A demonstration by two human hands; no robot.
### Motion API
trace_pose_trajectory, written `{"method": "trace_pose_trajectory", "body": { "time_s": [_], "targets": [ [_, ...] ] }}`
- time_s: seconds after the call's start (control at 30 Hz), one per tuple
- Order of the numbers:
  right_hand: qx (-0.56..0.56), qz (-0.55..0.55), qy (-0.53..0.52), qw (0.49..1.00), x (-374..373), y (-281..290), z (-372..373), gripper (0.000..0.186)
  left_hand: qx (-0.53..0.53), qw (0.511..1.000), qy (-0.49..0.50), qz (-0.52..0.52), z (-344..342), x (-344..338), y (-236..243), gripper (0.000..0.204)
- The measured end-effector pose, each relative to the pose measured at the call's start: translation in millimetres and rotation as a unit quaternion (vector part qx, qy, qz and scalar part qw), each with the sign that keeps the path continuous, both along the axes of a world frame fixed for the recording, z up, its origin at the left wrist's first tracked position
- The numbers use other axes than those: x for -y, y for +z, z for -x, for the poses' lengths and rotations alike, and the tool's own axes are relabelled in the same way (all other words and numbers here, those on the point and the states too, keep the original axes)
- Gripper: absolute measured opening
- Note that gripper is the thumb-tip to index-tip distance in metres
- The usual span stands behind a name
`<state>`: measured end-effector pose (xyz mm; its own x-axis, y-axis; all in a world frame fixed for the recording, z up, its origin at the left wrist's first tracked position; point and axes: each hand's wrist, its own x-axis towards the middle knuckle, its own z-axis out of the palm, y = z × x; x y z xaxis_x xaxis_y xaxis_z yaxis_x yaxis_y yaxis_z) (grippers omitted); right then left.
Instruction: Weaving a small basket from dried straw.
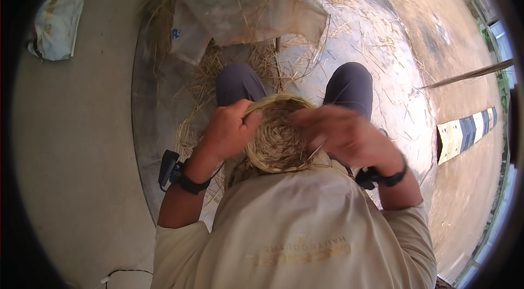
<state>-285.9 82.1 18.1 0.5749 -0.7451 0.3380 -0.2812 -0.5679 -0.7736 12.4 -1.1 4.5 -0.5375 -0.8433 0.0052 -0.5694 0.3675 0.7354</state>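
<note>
Here on the beige T-shirt (pixel 245 207) it's faded yellowish lettering (pixel 308 256), two lines, one bolder, one slimmer, plus a small emblem (pixel 301 238), all upside down in view! Over left, a white bag (pixel 61 30) carries yellow print (pixel 54 1), too blurred to read. And the translucent plastic sack (pixel 234 10) shows a little blue mark (pixel 176 33), illegible.

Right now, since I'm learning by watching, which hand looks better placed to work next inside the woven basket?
Probably the right hand: though blurred, it reaches over the right part of the opening of the woven basket, while the left hand appears to grip the left rim, well placed to steady it.
</note>
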Motion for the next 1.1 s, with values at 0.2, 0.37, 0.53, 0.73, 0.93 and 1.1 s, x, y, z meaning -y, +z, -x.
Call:
{"method": "trace_pose_trajectory", "body": {
  "time_s": [0.2,0.37,0.53,0.73,0.93,1.1],
  "targets": [
    [-0.032,-0.129,-0.532,0.836,-35,42,84,0.038,-0.016,0.993,0.114,0.036,-14,17,-6,0.021],
    [0.141,-0.098,-0.228,0.958,-23,22,-8,0.016,-0.045,0.989,0.058,0.127,3,18,-4,0.018],
    [-0.044,-0.036,-0.205,0.977,-7,-8,-63,0.013,-0.036,0.989,0.042,0.139,9,3,6,0.019],
    [-0.076,-0.065,-0.197,0.975,0,1,-66,0.013,-0.044,0.988,0.031,0.145,8,-1,7,0.017],
    [-0.021,-0.123,-0.216,0.968,-4,0,-66,0.011,-0.025,0.982,0.012,0.187,14,-1,6,0.018],
    [0.09,-0.233,-0.196,0.948,8,2,-73,0.016,-0.018,0.972,0.032,0.232,20,-8,8,0.016]
  ]
}}
